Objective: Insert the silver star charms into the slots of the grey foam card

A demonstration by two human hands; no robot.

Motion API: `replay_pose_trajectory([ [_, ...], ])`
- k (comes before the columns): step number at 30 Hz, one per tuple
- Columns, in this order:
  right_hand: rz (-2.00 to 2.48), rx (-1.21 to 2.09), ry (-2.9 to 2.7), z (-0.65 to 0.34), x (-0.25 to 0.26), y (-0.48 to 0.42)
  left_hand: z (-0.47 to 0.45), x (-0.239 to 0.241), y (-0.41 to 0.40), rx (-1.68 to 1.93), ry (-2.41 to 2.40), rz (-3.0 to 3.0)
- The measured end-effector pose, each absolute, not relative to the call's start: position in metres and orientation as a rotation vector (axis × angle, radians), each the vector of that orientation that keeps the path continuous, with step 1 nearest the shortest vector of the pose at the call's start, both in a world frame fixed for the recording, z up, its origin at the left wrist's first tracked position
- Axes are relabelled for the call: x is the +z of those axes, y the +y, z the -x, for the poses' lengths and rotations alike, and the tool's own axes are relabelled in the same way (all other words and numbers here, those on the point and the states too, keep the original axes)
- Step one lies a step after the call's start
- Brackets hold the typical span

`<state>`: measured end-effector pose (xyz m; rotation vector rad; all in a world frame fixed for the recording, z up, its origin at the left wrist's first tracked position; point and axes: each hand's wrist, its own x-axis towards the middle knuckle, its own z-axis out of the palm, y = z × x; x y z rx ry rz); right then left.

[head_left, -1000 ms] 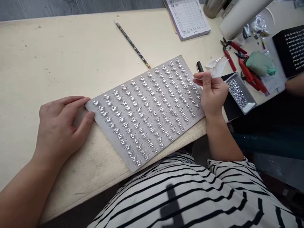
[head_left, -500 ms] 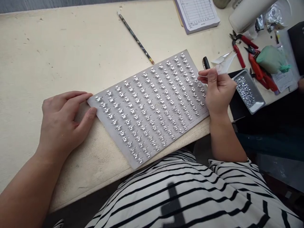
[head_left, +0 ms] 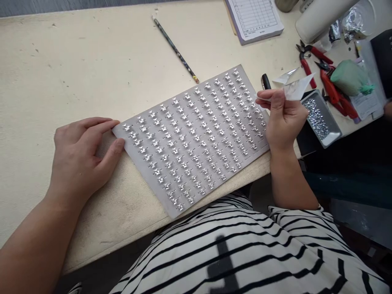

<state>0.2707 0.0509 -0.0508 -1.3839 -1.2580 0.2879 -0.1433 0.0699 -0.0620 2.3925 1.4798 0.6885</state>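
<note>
"How's the grip on the right hand [head_left: 284, 118]?"

"Nearly closed; thumb against forefinger, pinching a translucent film scrap [head_left: 297, 89] just past the sheet's far corner."

"And the left hand [head_left: 79, 157]?"

"Open and spread; its fingertips and thumb press the end of a grey sheet [head_left: 143, 165], which lies slantwise on the worktop [head_left: 92, 61], reaching its near edge."

"What's on the sheet?"

"Neat rows of silver pieces [head_left: 190, 130]; beyond it, a metal tray [head_left: 332, 126] of loose crystals [head_left: 315, 118] and red-handled pliers [head_left: 335, 96]."
</note>
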Motion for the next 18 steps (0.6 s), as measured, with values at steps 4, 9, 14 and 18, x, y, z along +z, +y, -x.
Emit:
replay_pose_trajectory([
  [4,1.440,0.362,-1.317,-0.2681,-0.0512,0.0483,0.1423,-0.0621,0.0695,0.693,1.476,-2.394],
  [9,1.494,0.376,-1.408,-0.2698,-0.0526,0.0470,0.1450,-0.0634,0.0692,0.686,1.490,-2.382],
  [14,1.551,0.344,-1.415,-0.2699,-0.0540,0.0476,0.1450,-0.0620,0.0688,0.672,1.496,-2.377],
  [18,1.600,0.310,-1.428,-0.2694,-0.0538,0.0473,0.1434,-0.0601,0.0686,0.663,1.499,-2.368],
])
